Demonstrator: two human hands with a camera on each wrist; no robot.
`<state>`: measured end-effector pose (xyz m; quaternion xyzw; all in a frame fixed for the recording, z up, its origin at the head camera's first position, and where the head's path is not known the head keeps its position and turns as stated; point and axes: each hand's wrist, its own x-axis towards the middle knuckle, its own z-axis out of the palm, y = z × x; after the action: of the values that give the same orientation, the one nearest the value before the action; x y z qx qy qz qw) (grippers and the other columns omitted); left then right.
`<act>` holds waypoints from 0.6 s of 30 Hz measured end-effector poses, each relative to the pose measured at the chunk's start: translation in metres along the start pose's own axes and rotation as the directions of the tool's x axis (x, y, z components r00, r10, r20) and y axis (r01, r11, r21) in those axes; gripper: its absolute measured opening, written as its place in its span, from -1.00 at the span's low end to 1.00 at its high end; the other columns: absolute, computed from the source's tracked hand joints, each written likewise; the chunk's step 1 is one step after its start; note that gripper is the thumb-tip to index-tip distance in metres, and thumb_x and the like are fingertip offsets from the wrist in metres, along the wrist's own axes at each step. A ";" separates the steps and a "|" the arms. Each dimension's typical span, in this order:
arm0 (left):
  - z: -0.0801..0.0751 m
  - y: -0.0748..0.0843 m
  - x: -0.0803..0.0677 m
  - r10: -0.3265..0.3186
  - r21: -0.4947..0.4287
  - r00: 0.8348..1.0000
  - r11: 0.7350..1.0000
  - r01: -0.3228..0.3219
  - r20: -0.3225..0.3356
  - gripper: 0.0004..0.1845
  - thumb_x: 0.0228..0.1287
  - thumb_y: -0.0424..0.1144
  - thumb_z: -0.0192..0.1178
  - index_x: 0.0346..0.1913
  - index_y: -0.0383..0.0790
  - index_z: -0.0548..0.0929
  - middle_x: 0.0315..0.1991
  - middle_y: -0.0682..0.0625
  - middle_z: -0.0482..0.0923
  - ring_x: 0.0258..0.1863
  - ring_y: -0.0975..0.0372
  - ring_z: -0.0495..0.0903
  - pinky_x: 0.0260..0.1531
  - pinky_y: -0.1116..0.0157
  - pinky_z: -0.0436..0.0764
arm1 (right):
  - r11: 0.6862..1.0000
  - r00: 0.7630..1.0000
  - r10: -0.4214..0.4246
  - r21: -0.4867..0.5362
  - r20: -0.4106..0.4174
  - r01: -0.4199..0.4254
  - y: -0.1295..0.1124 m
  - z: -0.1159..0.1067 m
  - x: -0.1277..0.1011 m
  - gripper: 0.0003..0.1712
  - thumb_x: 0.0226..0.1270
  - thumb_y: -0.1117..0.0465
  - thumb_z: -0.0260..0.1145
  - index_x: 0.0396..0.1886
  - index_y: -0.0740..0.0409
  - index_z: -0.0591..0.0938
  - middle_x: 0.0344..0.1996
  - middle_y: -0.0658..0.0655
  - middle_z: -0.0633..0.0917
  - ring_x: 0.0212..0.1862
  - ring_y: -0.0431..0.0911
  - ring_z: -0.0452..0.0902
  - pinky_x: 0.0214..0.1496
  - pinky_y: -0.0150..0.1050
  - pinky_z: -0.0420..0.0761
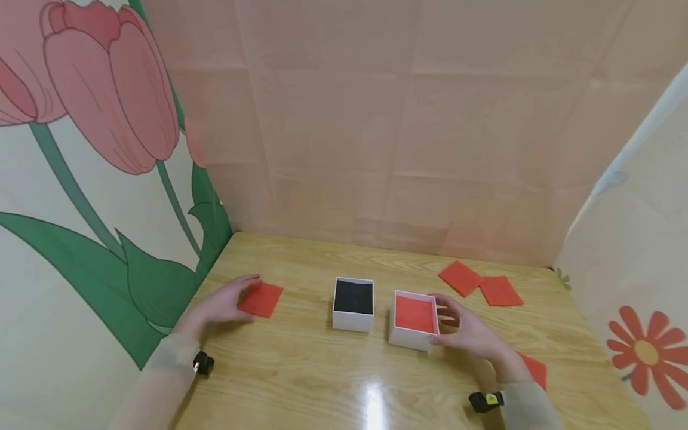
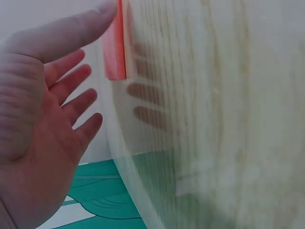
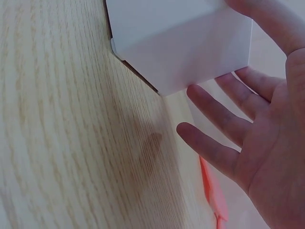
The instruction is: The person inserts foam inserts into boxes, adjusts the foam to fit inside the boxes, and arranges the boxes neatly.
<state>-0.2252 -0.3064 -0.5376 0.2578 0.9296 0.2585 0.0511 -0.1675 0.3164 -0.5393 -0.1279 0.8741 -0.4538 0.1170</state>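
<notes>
The white box with red inside (image 1: 407, 339) stood right of centre on the surface (image 1: 301, 370), and I had it lightly pinched in my right hand (image 1: 473, 334), thumb at its near corner, forefinger at the far one (the little finger stuck out well clear of the wall). Just left of it sat the white box with black inside (image 1: 352, 322), which I wasn't touching. Farther left, my left hand (image 1: 221, 303) lay beside a red square (image 1: 264, 300), fingers apart and loosely extended, thumb and forefinger about its left edge. Two more red squares (image 1: 501, 291) met behind my right hand, and another red piece (image 1: 536, 370) showed partly beyond my right forearm.
</notes>
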 end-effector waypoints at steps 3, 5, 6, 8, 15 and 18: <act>0.001 -0.002 0.005 -0.005 0.028 1.000 1.000 0.005 0.017 -0.02 0.04 -0.26 0.67 0.52 -0.46 0.42 0.53 -0.36 0.36 0.52 -0.27 0.32 0.49 -0.23 0.33 | 1.000 1.000 0.017 0.004 -0.001 -0.017 0.001 0.000 0.001 0.14 0.14 -0.06 0.72 0.64 -0.09 0.30 0.53 0.19 0.44 0.47 0.30 0.41 0.34 0.19 0.64; 0.002 -0.004 0.008 -0.002 0.036 1.000 0.999 0.002 0.022 -0.02 0.02 -0.26 0.67 0.51 -0.47 0.43 0.51 -0.36 0.38 0.50 -0.27 0.34 0.49 -0.22 0.34 | 1.000 1.000 0.021 0.008 0.000 -0.021 0.001 0.000 0.001 0.14 0.13 -0.06 0.72 0.64 -0.11 0.31 0.52 0.18 0.44 0.47 0.30 0.41 0.34 0.19 0.64; 0.003 -0.006 0.009 -0.002 0.036 1.000 0.999 0.001 0.023 -0.02 0.00 -0.26 0.68 0.50 -0.47 0.44 0.50 -0.37 0.40 0.49 -0.27 0.35 0.49 -0.22 0.35 | 1.000 1.000 0.021 0.008 0.002 -0.021 0.002 0.000 0.001 0.14 0.13 -0.06 0.72 0.64 -0.11 0.31 0.53 0.18 0.44 0.47 0.30 0.40 0.34 0.19 0.63; 0.003 -0.008 0.011 -0.002 0.030 1.000 1.000 0.001 0.024 -0.01 -0.02 -0.25 0.70 0.48 -0.47 0.45 0.48 -0.37 0.42 0.48 -0.27 0.37 0.48 -0.22 0.36 | 1.000 1.000 0.015 0.006 0.004 -0.015 0.002 0.000 0.001 0.14 0.14 -0.06 0.72 0.64 -0.10 0.30 0.53 0.19 0.44 0.47 0.31 0.40 0.34 0.19 0.63; 0.003 -0.010 0.014 -0.037 0.030 0.998 0.999 0.035 0.046 -0.02 -0.02 -0.19 0.71 0.46 -0.47 0.48 0.45 -0.39 0.43 0.46 -0.27 0.39 0.47 -0.21 0.38 | 1.000 1.000 0.009 0.005 -0.005 -0.009 0.002 0.000 0.000 0.15 0.13 -0.05 0.73 0.64 -0.09 0.31 0.53 0.19 0.44 0.47 0.31 0.41 0.33 0.19 0.64; 0.002 -0.009 0.015 -0.046 0.022 0.998 0.999 0.045 0.053 0.01 -0.03 -0.16 0.73 0.46 -0.49 0.48 0.46 -0.41 0.41 0.46 -0.28 0.38 0.47 -0.21 0.37 | 1.000 1.000 -0.002 0.005 -0.002 0.002 0.001 -0.001 0.000 0.14 0.14 -0.02 0.72 0.65 -0.06 0.30 0.53 0.22 0.43 0.47 0.33 0.40 0.33 0.21 0.64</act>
<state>-0.2418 -0.3043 -0.5429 0.2439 0.9362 0.2404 0.0791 -0.1679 0.3177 -0.5401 -0.1281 0.8730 -0.4561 0.1157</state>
